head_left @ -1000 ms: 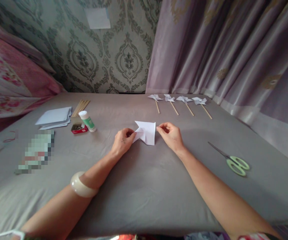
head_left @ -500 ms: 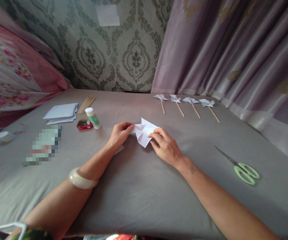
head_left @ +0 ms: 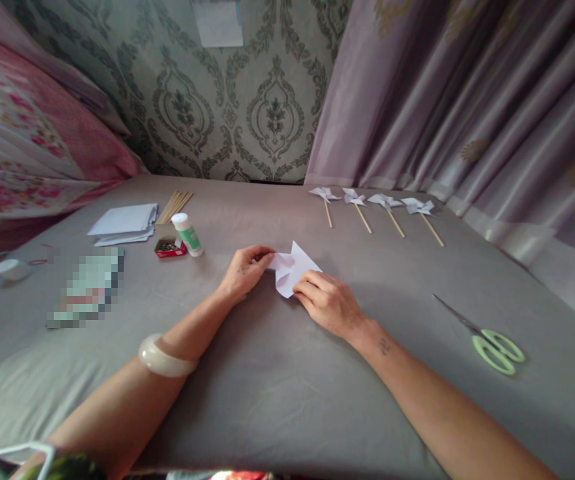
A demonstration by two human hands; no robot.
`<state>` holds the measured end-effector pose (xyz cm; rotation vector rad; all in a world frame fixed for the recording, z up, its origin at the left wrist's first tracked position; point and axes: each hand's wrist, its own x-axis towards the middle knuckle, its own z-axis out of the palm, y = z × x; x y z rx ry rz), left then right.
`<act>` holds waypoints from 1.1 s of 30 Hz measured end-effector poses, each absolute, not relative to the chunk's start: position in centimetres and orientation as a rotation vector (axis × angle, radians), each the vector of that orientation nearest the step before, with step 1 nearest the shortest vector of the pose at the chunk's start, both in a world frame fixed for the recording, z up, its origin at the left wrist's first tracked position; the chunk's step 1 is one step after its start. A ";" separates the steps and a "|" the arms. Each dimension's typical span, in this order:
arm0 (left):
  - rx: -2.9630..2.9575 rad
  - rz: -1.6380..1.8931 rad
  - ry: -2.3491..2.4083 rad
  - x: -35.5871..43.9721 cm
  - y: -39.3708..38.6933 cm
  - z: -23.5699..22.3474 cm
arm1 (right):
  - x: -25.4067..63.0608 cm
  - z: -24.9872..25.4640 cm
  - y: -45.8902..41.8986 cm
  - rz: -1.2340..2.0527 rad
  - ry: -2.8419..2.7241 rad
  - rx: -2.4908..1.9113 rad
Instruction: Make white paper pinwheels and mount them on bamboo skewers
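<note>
A white paper pinwheel [head_left: 297, 264], partly folded and without a stick, is held up between both hands over the grey cloth. My left hand [head_left: 247, 268] pinches its left tip between thumb and fingers. On the other side, the fingers of my right hand [head_left: 330, 300] close on the lower right part of the paper and cover that edge. One pointed flap stands up at the top. Green-handled scissors [head_left: 482, 337] lie to the right of my right forearm, blades pointing away.
Finished pinwheels on sticks [head_left: 387, 213] lie in a row at the back right. At the left are a paper stack [head_left: 124, 222], wooden sticks [head_left: 176, 205], a glue stick [head_left: 187, 235], a red box of small metal pieces [head_left: 170, 248] and a blurred packet [head_left: 87, 287].
My right hand has shifted its grip lower and further left on the paper, its fingers now closer together. The paper has turned slightly. The whole view has moved a little.
</note>
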<state>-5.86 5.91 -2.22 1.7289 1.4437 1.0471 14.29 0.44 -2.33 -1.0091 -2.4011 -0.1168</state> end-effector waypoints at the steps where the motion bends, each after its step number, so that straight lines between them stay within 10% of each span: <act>1: 1.784 1.009 1.458 -5.8 5.8 -2.2 | 14.2 -2.4 0.4 -0.107 -2.406 -1.017; 33: 2.891 0.249 1.407 -3.8 0.0 0.3 | 13.8 -2.6 0.3 0.434 -2.142 -1.282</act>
